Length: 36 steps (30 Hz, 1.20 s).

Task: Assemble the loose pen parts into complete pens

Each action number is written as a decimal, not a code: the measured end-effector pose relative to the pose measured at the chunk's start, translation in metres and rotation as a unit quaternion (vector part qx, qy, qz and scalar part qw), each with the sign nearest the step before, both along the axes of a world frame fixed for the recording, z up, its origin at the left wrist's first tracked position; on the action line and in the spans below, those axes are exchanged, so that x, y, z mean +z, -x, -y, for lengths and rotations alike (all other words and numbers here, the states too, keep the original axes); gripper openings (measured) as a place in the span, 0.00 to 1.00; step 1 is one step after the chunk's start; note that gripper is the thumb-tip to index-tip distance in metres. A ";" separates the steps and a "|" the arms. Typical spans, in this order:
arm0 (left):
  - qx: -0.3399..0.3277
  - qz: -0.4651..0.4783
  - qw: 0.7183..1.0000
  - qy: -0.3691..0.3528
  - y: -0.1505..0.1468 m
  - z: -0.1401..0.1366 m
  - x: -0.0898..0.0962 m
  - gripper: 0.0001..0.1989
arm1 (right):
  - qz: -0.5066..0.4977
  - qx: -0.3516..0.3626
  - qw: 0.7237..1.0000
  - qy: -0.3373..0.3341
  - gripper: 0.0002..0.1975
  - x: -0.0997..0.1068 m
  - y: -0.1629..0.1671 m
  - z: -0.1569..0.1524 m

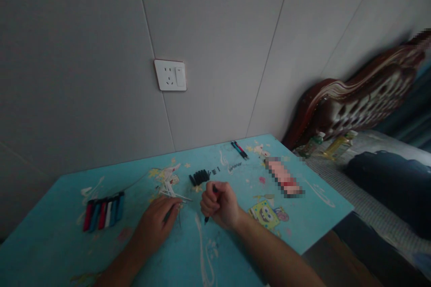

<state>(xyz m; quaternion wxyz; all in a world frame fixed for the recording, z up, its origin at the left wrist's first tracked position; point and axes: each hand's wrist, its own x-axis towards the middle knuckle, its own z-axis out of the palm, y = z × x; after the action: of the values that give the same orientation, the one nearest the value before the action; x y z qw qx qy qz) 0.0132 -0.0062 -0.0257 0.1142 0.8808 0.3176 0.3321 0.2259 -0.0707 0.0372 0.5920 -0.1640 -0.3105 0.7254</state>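
One turquoise desk [171,262] lies under a left hand [158,219], loosely curled, and a right hand [220,204], closed in a fist. The right grip has hold of a dark pen [206,219], likely light, stiff and slick, best held mid-barrel; it shows above and below the fist. Thin white sticks [170,189] lie at the left fingertips; whether they pinch any, I cannot tell.
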 end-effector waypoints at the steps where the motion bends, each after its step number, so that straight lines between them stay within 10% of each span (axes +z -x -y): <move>1: 0.001 -0.001 1.000 0.002 0.000 0.000 0.000 0.10 | 0.003 -0.002 1.000 0.002 0.20 0.000 0.001 -0.001; 19: -0.058 -0.032 0.998 -0.011 -0.006 0.011 0.005 0.09 | -0.035 -0.078 0.995 0.058 0.19 -0.002 0.009 -0.010; 26: -0.100 -0.054 0.993 0.018 -0.023 0.029 0.000 0.05 | 0.143 -0.120 0.982 0.004 0.13 -0.023 0.031 -0.011; 33: -0.092 -0.065 0.993 0.020 -0.025 0.031 0.013 0.09 | 0.449 -0.280 0.847 -0.053 0.17 -0.030 0.005 -0.016; 36: -0.073 -0.049 0.996 -0.015 -0.022 0.031 0.019 0.11 | 0.632 -0.416 0.653 -0.032 0.18 -0.024 -0.049 -0.047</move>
<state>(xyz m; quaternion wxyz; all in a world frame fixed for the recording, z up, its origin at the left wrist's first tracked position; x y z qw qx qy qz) 0.0355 -0.0369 -0.0071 0.1096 0.9182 0.2530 0.2844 0.2751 -0.0235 0.0136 0.4970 -0.6761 -0.5320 0.1135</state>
